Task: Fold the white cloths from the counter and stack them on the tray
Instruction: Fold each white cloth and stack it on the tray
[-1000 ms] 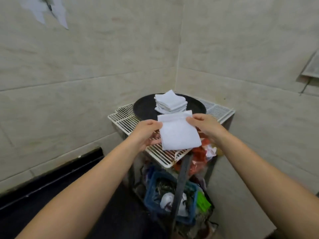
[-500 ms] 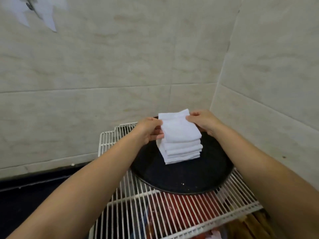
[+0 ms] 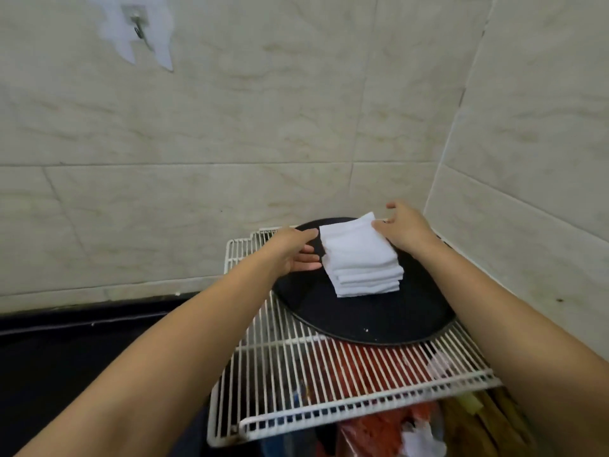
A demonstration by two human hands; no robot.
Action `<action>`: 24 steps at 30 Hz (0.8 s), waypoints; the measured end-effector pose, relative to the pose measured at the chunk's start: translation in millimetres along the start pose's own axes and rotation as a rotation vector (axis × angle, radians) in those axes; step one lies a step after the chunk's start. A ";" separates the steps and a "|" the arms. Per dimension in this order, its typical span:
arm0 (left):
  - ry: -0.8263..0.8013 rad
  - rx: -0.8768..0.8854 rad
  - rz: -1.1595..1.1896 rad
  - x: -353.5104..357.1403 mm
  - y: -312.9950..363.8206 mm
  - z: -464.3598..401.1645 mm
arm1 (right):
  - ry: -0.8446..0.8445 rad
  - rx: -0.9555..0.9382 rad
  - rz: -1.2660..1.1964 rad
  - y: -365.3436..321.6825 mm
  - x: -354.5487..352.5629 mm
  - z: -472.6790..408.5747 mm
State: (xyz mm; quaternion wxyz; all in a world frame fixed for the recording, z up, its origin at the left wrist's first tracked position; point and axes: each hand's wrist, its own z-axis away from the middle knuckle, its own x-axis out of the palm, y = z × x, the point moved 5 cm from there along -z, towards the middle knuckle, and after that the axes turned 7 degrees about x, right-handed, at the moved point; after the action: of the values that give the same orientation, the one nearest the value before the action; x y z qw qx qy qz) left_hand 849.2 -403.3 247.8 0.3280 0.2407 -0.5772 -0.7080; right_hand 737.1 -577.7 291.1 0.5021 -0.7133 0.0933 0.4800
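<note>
A stack of folded white cloths [image 3: 361, 258] sits on a round black tray [image 3: 379, 318] that rests on a white wire rack [image 3: 316, 384]. My left hand [image 3: 291, 250] hovers just left of the stack with fingers spread, holding nothing. My right hand [image 3: 403, 227] is at the stack's far right corner, fingers apart, its fingertips touching the top cloth's edge without gripping it.
Tiled walls meet in a corner right behind the tray. A metal hook [image 3: 140, 26] hangs on the left wall. Below the rack lie red and white bags [image 3: 389, 427] and other clutter. A dark counter edge [image 3: 82, 321] runs at the left.
The folded cloth that both hands held has been set on top of the stack. Both hands have let go and opened, drawing slightly apart.
</note>
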 end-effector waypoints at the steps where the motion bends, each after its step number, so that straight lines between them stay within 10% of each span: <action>1: 0.007 0.019 0.002 -10.1 3.2 11.8 | 0.047 -0.041 0.017 -13.0 -4.3 12.2; 13: 0.453 0.264 -0.669 -345.9 -51.3 288.7 | -0.249 -0.602 0.125 -249.3 225.2 286.4; 24: 0.869 -0.249 -1.011 -594.9 -205.8 557.1 | -0.569 -1.238 0.349 -387.5 475.1 609.9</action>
State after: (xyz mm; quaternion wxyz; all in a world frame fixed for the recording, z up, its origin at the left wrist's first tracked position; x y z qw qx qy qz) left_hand 807.9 430.1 146.0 0.1839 0.7043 -0.1235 -0.6745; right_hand 862.9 264.9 142.8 -0.0755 -0.6893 -0.2187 0.6866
